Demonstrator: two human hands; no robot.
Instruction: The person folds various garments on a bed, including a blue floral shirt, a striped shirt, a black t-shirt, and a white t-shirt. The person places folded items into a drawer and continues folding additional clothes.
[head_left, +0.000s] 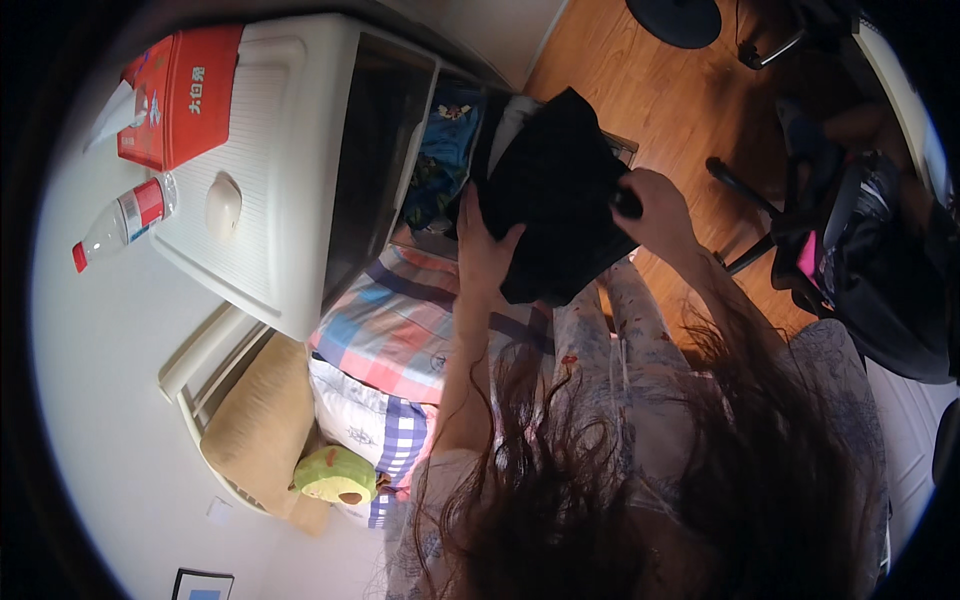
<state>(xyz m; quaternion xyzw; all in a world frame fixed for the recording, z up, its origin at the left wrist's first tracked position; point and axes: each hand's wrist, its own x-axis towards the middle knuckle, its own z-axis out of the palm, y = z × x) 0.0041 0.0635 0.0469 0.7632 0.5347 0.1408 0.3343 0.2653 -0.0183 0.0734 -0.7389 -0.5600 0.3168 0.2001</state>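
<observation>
A folded black cloth garment (559, 199) is held above my lap, in front of a pulled-out drawer. My left hand (481, 251) has hold of its near left edge, with the thumb lying over the cloth. My right hand (660, 214) pinches a bunched part of the right edge between thumb and fingers. Beside the garment, blue floral clothing (446, 154) lies in the drawer, and a grey-white cloth (514, 127) shows behind the black one. The drawer's far part is hidden by the garment.
The white plastic drawer cabinet (300, 150) carries a red tissue box (199, 105), a plastic bottle (127, 217) and a pale mouse-like object (223, 206). A bed with plaid bedding (405, 322) lies left, with a green plush toy (335, 475). Right are a chair leg (742, 187) and a black bag (862, 277).
</observation>
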